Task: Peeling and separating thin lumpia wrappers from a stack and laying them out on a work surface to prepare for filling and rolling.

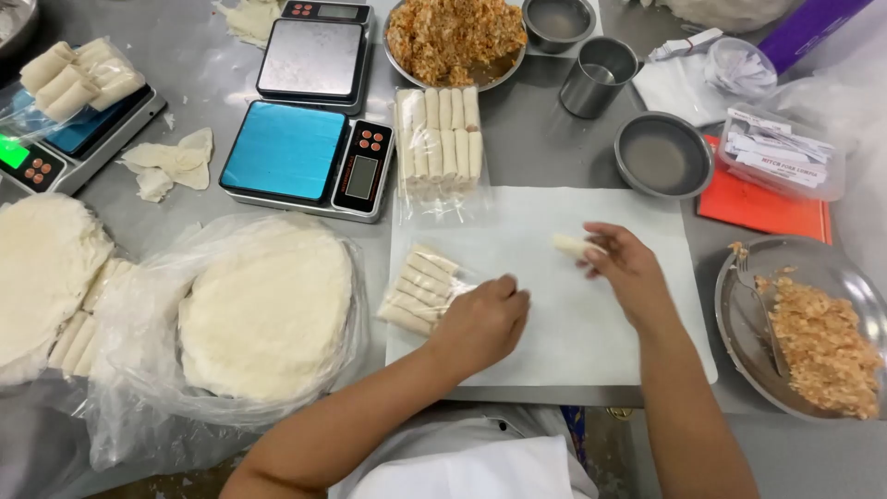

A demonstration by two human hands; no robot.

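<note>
- Your right hand has its fingers pinched round one pale roll, just above the white sheet.
- Your left hand rests on the bag of rolls on that sheet; the fingers look curled closed, though the grip is hidden.
- A blue-topped scale stands further back on the bench.

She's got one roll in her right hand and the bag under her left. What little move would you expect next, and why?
Probably slipping the roll into the bag. The right hand holds it just beside the bag, whose mouth the left hand pinches, with several rolls already lined up inside.
</note>
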